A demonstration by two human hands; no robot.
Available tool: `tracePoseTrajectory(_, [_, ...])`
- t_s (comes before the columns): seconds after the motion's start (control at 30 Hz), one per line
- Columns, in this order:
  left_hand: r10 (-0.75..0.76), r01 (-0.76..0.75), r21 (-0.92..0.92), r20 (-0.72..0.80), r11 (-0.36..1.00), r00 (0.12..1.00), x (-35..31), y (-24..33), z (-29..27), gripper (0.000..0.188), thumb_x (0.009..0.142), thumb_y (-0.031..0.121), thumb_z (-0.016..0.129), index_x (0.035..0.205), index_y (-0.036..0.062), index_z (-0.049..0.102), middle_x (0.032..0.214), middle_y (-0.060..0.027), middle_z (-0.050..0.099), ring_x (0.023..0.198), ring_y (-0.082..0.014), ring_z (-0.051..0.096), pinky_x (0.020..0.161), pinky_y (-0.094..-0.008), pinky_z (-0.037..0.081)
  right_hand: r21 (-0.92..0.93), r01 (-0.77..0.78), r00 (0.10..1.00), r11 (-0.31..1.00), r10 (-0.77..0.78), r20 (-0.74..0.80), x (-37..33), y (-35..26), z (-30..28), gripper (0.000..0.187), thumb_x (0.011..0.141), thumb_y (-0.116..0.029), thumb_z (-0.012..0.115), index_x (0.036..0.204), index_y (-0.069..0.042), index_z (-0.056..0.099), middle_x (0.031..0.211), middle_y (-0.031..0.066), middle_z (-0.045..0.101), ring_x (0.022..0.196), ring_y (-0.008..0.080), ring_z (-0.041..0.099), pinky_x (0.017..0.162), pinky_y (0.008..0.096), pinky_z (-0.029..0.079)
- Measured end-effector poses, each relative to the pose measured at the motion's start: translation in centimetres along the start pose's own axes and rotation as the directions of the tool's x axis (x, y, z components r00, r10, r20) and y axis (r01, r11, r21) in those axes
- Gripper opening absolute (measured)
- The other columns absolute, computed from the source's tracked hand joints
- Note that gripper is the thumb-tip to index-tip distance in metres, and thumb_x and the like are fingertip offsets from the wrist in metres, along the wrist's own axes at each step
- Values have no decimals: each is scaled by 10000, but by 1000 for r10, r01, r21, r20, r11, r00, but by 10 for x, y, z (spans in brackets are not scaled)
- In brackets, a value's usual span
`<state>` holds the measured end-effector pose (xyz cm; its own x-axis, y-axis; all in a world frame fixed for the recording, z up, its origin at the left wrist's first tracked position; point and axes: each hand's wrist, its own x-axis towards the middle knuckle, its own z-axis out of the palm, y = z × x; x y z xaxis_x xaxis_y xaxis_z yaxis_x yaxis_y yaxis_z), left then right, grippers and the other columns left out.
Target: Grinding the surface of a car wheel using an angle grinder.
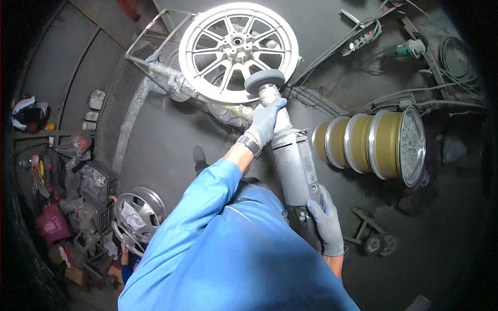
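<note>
A large grey power grinder (295, 171) lies slantwise in front of me in both gloved hands. My left hand (265, 123) is closed round its neck, just behind the round grey disc (264, 79). Lower down, my right hand (326, 220) is wrapped round the rear handle, whose far side is hidden. The disc overlaps the lower right rim of a silver spoked wheel (237, 44); whether they touch I cannot tell. That wheel rests on a metal frame stand (171, 72) at the far side.
Several gold-barrelled rims (386, 142) lie stacked sideways at right, near a small wheeled dolly (374, 243). Cables and a green angle grinder (404, 49) are at far right. At lower left, another person's hand (124, 249) is by silver wheels (140, 212) and crates (101, 181).
</note>
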<state>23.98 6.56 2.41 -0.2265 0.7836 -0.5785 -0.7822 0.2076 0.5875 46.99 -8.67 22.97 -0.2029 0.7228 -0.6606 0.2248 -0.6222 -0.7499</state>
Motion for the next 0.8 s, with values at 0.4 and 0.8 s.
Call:
tracePoseTrajectory(0.4, [-61, 61, -109, 2, 992, 998, -34, 22, -6, 280, 903, 164, 769, 1116, 15, 664, 900, -107, 693, 748, -228, 707, 672, -364, 595, -59, -15, 997, 998, 20, 71, 9, 15, -20, 589, 993, -56, 634, 1534, 23, 415, 1337, 102, 599, 1149, 145, 595, 975, 297, 500])
tracePoseTrajectory(0.8, [31, -26, -108, 45, 994, 999, 38, -6, 68, 320, 852, 173, 819, 1082, -3, 681, 922, -101, 702, 765, -218, 690, 701, -355, 577, -138, 98, 995, 986, -100, -10, 27, -33, -38, 478, 1038, -151, 574, 1486, -8, 486, 1200, 53, 642, 867, 102, 610, 767, 275, 540])
